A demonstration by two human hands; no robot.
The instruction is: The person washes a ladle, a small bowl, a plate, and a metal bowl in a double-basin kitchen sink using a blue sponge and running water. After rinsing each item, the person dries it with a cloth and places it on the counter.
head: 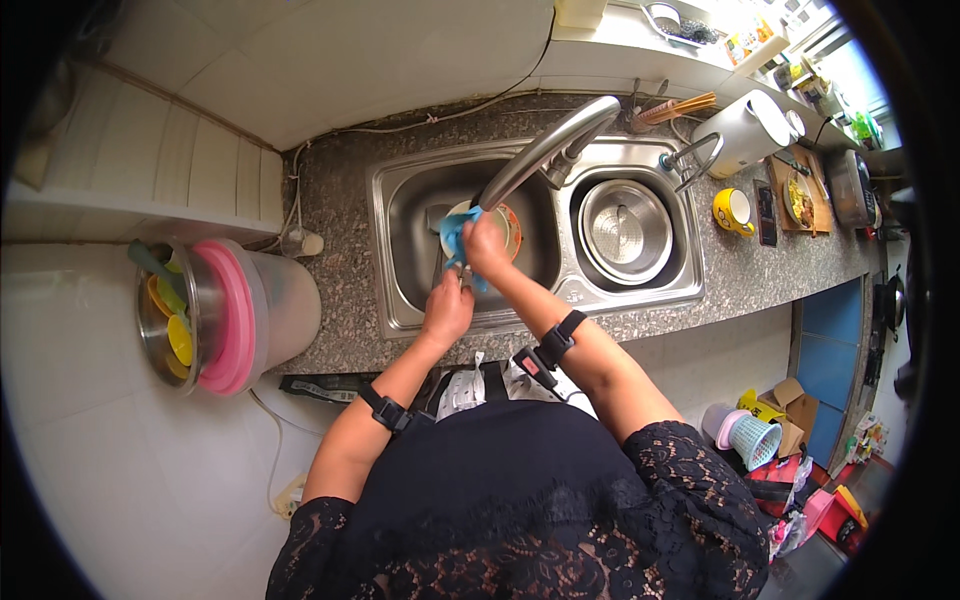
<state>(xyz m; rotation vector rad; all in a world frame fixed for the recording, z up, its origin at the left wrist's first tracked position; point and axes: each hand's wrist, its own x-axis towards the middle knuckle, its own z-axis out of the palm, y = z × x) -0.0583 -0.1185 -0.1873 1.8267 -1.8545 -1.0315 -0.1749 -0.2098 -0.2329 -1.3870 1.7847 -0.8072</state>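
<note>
My right hand point(487, 244) grips a blue cloth point(459, 225) over the left basin point(405, 247) of a steel double sink. Just below it, my left hand point(448, 307) is closed on a thin utensil, mostly hidden by the cloth and fingers. Beneath the cloth, in the basin, lie dishes, among them a bowl with an orange-patterned rim point(514, 232). Part of a long handle shows beside my left fingers. A curved steel faucet point(547, 154) arches above the right hand and hides part of the dishes.
Steel colanders or basins point(626, 232) sit nested in the right basin. On the counter at right stand a yellow mug point(733, 211), a phone point(766, 214) and a plate of food point(799, 199). At left are a pink-rimmed bucket point(240, 315) and a steel bowl of utensils point(169, 315).
</note>
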